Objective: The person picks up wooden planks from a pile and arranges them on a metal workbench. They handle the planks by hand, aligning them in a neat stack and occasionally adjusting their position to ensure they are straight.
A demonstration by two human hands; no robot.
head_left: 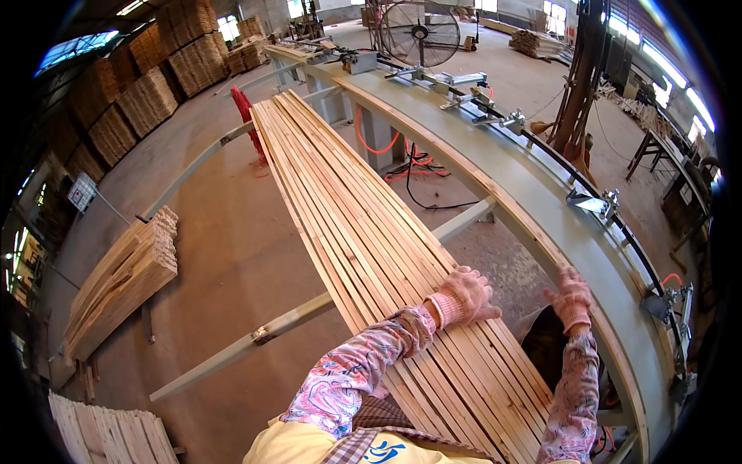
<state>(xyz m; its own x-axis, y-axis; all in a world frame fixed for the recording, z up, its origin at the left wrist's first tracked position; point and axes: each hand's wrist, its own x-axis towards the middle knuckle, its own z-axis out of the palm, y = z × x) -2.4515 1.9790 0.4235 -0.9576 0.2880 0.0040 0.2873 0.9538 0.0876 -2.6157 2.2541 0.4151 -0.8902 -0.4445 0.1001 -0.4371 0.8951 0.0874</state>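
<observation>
Both hands wear pink knitted gloves, with patterned sleeves behind them. My left hand (464, 296) lies palm down on a row of long, narrow pale wood strips (363, 224), near their right edge, its thumb apart from its fingers. The strips lie side by side, running from in front of my body to the far left. My right hand (570, 301) is at a single long wood strip (471, 176) along the near edge of a grey-green machine bench (533, 182). Its fingers bend over that strip, and its thumb points left on the near side.
Grey crossbars (290, 319) stick out leftward beneath the strips. Clamps (599, 203) line the bench's far side. Orange hoses and black cables (417, 166) hang below. Lumber stacks (124, 286) stand on the left, with a large fan (420, 32) at the back.
</observation>
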